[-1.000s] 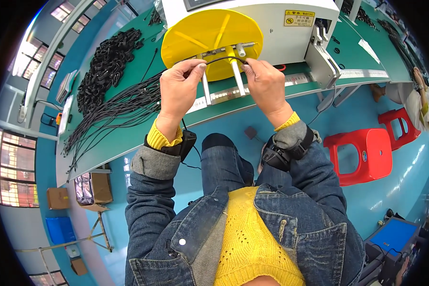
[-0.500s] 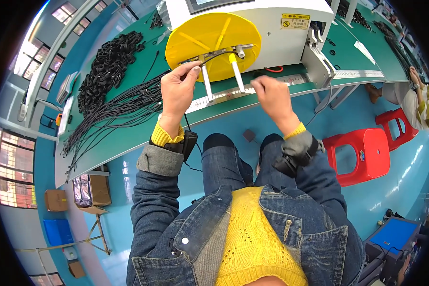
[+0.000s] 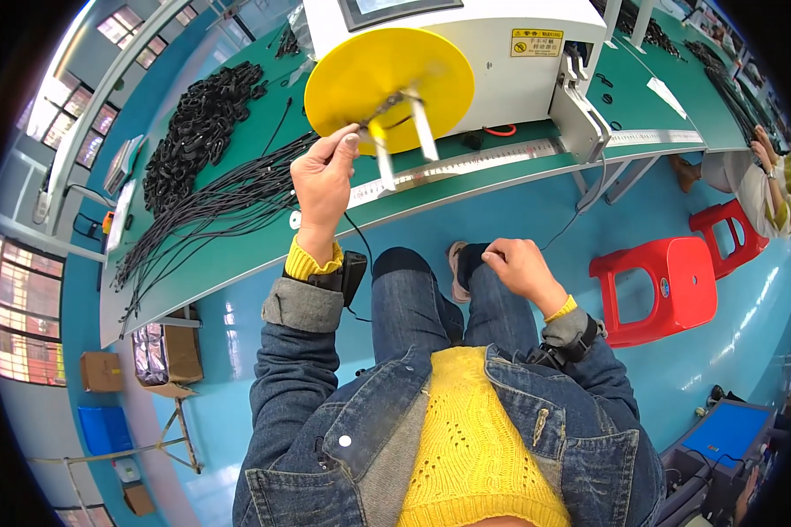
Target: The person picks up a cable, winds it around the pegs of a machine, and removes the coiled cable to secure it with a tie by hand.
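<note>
From here I have my left hand (image 3: 321, 184) raised at the worktop (image 3: 634, 110), thumb and forefinger pinched together on a black cable (image 3: 364, 126) at the lower left of the yellow disc (image 3: 391, 66). The cable runs from those fingertips toward two pale rods (image 3: 424, 130) jutting from the disc; rods and disc centre are blurred, so I cannot tell how it lies around them. My right hand (image 3: 526, 269) is over the right knee, well apart from the disc, fingers loosely curled; I cannot tell whether they close on anything. Behind the disc is a white machine (image 3: 518, 83). A bundle of black cables (image 3: 211, 204) spreads left of my left hand, beside a pile of black coils (image 3: 198, 132), and a steel ruler (image 3: 492, 158) lies along the front edge.
</note>
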`<act>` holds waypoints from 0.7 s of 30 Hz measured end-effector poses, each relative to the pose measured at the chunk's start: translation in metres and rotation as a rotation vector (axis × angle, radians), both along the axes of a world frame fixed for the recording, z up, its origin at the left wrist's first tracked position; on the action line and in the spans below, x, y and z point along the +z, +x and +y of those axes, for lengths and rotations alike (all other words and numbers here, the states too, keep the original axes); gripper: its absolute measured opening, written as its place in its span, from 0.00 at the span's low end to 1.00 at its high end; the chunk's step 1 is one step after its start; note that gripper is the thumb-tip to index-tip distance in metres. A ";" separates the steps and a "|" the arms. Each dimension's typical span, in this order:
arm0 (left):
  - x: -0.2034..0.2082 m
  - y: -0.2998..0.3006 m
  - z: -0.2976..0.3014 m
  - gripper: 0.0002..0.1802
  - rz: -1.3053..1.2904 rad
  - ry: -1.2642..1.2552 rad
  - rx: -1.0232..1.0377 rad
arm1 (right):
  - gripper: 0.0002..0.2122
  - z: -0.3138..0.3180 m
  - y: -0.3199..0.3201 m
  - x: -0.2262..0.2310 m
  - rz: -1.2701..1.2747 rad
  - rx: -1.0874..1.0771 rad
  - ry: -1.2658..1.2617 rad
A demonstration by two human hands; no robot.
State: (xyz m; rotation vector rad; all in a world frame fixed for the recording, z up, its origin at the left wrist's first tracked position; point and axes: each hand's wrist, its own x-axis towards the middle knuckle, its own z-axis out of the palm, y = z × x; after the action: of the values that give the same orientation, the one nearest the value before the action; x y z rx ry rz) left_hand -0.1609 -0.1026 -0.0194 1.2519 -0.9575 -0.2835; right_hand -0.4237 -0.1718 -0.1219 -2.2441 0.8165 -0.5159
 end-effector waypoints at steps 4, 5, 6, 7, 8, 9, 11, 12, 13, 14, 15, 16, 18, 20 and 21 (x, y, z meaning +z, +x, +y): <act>-0.001 -0.008 0.007 0.10 -0.234 0.044 0.087 | 0.08 0.004 0.001 0.005 0.006 0.038 0.028; -0.002 -0.009 0.008 0.10 -0.270 0.033 0.092 | 0.08 0.004 0.001 0.005 0.006 0.039 0.027; -0.003 -0.010 0.010 0.10 -0.306 0.022 0.097 | 0.08 0.004 0.002 0.004 0.005 0.047 0.025; -0.003 -0.012 0.012 0.11 -0.343 0.012 0.103 | 0.08 0.003 0.002 0.004 0.005 0.054 0.024; -0.005 -0.014 0.013 0.11 -0.342 0.012 0.105 | 0.08 0.003 0.003 0.003 0.004 0.061 0.024; -0.005 -0.017 0.015 0.11 -0.339 0.003 0.110 | 0.08 0.003 0.003 0.003 0.005 0.063 0.024; -0.006 -0.022 0.017 0.11 -0.333 -0.015 0.122 | 0.08 0.003 0.004 0.002 0.027 0.065 0.045; -0.006 -0.022 0.018 0.11 -0.332 -0.013 0.124 | 0.08 0.002 0.005 0.002 0.039 0.066 0.056; -0.007 -0.021 0.019 0.11 -0.389 -0.013 0.137 | 0.08 0.001 0.006 0.001 0.040 0.069 0.058; -0.007 -0.021 0.020 0.11 -0.445 -0.013 0.150 | 0.08 0.001 0.007 0.001 0.042 0.072 0.058; -0.007 -0.021 0.021 0.11 -0.501 -0.011 0.164 | 0.08 -0.001 0.009 0.000 0.044 0.075 0.058; -0.006 -0.022 0.022 0.11 -0.500 -0.008 0.167 | 0.08 -0.001 0.010 0.001 0.047 0.080 0.059; -0.003 -0.026 0.026 0.12 -0.605 0.050 0.199 | 0.08 -0.004 0.014 0.003 0.035 0.084 0.054; -0.003 -0.028 0.025 0.13 -0.658 0.083 0.217 | 0.08 -0.007 0.018 0.010 0.009 0.084 0.042; -0.005 -0.028 0.025 0.14 -0.678 0.062 0.223 | 0.08 -0.009 0.022 0.016 0.008 0.088 0.044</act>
State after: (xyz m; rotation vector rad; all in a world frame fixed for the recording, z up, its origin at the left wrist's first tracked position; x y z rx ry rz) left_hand -0.1893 -0.0780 -0.0240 1.5335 -1.3695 0.3139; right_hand -0.4022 -0.1804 -0.1064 -2.2316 0.7228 -0.4435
